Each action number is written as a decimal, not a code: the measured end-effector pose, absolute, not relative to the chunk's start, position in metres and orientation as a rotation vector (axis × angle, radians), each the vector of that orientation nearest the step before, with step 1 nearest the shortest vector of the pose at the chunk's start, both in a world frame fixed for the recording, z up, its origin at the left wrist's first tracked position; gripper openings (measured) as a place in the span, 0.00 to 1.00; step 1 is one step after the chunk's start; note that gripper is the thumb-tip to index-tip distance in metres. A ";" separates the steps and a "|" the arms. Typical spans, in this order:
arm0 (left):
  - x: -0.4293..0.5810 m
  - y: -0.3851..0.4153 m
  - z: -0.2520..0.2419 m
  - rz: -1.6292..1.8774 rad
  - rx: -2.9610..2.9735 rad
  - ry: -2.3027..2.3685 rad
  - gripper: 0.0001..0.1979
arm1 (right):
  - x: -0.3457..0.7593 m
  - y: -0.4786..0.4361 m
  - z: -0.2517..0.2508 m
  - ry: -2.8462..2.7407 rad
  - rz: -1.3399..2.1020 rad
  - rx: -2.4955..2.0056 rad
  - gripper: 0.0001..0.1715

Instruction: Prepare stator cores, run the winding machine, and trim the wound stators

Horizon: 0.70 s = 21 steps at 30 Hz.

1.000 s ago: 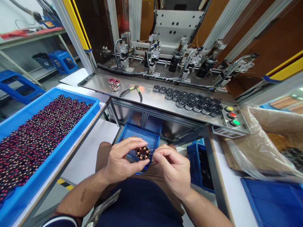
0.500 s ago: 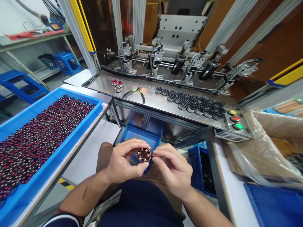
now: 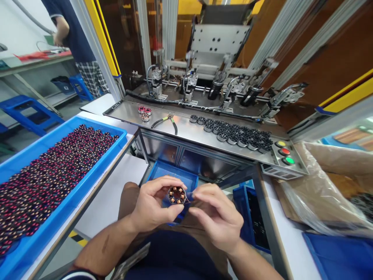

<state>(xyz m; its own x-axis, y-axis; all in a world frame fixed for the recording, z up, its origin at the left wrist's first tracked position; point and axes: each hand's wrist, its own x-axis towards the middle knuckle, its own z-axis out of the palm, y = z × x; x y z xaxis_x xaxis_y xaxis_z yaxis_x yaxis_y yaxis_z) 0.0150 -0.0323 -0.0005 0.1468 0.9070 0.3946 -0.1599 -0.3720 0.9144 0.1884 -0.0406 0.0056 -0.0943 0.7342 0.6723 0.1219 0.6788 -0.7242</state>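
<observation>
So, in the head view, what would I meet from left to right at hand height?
Light blue plastic tray, bare left hand, round copper-wound part, bare right hand, dark blue bin, brown cardboard box.

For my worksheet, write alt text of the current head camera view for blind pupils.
The left hand holds a copper-wound ring, the right hand close beside it. Beyond, pliers and black round parts lie on a metal ledge; a blue tray of small parts stands at left.
</observation>
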 end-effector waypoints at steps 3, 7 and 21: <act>0.016 -0.031 0.000 1.268 1.249 0.663 0.16 | 0.199 -0.023 0.016 -1.724 0.720 -0.604 0.21; 0.018 -0.031 -0.001 1.147 1.142 0.628 0.19 | 0.201 -0.008 0.028 -1.857 0.841 -0.411 0.19; 0.025 -0.030 0.000 1.240 1.140 0.617 0.20 | 0.195 -0.037 0.019 -1.820 0.114 -0.609 0.09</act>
